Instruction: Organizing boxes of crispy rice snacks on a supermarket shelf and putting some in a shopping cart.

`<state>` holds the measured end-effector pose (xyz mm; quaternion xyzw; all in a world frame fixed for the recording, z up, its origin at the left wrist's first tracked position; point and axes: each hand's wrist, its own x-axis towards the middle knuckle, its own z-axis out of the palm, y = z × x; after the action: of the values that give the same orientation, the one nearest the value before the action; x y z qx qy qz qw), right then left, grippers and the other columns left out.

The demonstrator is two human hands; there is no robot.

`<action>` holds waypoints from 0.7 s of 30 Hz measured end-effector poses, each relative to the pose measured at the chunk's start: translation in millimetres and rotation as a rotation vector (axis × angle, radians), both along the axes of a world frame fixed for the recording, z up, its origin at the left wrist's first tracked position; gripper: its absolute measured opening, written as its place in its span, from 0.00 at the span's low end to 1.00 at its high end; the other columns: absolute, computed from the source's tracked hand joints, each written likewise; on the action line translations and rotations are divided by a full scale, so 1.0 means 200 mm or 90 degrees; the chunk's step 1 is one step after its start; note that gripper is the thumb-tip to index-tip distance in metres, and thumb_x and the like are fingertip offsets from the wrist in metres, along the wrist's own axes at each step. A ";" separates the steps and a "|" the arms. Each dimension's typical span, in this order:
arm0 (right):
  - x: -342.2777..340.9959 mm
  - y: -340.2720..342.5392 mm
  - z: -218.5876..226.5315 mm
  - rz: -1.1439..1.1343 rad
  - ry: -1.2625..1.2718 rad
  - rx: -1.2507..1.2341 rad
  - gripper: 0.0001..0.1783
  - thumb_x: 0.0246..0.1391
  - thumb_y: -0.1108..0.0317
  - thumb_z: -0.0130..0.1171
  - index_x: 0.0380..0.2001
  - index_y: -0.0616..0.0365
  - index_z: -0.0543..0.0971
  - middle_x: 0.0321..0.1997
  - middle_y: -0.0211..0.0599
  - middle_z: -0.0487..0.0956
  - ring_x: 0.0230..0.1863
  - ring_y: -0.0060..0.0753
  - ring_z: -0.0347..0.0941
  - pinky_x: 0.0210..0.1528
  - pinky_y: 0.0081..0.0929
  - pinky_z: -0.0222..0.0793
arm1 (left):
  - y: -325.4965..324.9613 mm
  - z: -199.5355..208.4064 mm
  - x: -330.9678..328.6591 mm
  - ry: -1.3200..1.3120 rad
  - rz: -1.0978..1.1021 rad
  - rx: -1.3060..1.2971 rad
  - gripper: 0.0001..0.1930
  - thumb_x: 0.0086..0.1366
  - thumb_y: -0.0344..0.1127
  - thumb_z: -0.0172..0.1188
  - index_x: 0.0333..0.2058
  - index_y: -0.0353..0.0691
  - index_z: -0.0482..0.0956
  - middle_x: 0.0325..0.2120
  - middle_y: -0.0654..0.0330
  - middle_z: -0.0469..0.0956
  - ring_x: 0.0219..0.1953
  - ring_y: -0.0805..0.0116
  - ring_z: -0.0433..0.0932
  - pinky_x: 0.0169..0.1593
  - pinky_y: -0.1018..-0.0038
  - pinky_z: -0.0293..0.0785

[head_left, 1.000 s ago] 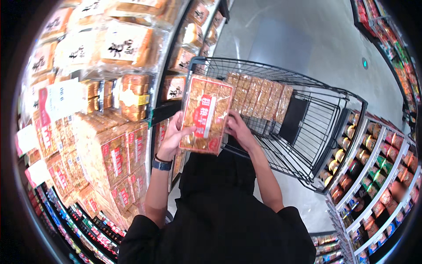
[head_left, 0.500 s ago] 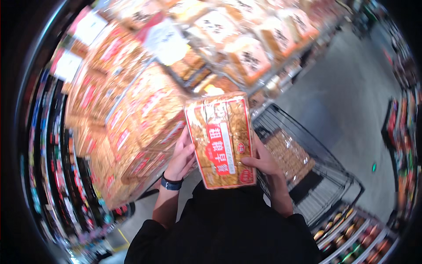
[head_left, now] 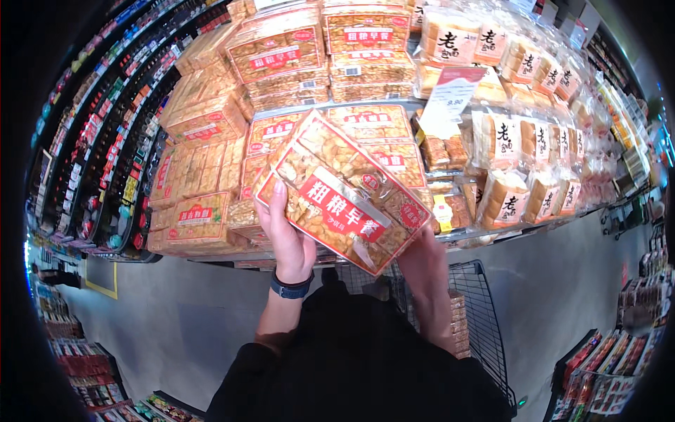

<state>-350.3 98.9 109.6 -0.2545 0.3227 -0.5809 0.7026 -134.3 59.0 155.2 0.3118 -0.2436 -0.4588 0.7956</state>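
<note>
In front of my chest I hold a flat clear-wrapped pack of sachima, golden chunky squares under a red-and-white label. It is tilted, its long sides sloping down to the right. My left hand grips its left end, thumb on the front face. At the lower right corner my right hand holds the other end, its fingers mostly hidden behind the pack. Just beyond are stacked packs of the same sachima on a display. A dark watch strap circles my left wrist.
Bagged bread loaves fill the display's right side, beside a white price sign. A black wire shopping cart stands at my right, with stacked packs in it. Long shelves line the left; another rack is at lower right.
My view has swung round to face the display squarely. The pack has gone from nearly upright to slanting down rightward, still in both hands. The cart now shows lower, partly behind my right arm.
</note>
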 end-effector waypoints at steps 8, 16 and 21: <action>0.07 -0.59 0.29 -0.125 0.062 -0.122 0.36 0.61 0.73 0.62 0.68 0.63 0.58 0.63 0.45 0.72 0.61 0.35 0.73 0.61 0.34 0.75 | -0.30 0.20 0.23 -0.296 -0.149 -0.091 0.28 0.69 0.30 0.61 0.64 0.38 0.60 0.58 0.55 0.69 0.60 0.67 0.71 0.63 0.68 0.69; 0.11 -1.08 0.64 -0.311 0.510 -0.500 0.37 0.54 0.71 0.71 0.64 0.66 0.64 0.58 0.46 0.77 0.58 0.32 0.74 0.62 0.30 0.69 | -0.94 0.05 0.24 -0.088 -0.377 0.034 0.20 0.71 0.36 0.62 0.59 0.47 0.68 0.54 0.60 0.76 0.52 0.69 0.77 0.53 0.68 0.77; 0.16 -1.32 0.76 -0.434 0.670 -0.556 0.37 0.51 0.68 0.73 0.62 0.66 0.68 0.58 0.49 0.77 0.59 0.39 0.74 0.64 0.34 0.66 | -1.31 0.03 0.15 0.101 -0.446 0.001 0.11 0.71 0.37 0.63 0.48 0.43 0.77 0.44 0.63 0.81 0.47 0.69 0.79 0.50 0.71 0.77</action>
<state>-317.6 -165.8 261.7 -0.6389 0.4168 -0.6425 0.0733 -104.0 -203.3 162.0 0.1738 -0.2728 -0.7266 0.6061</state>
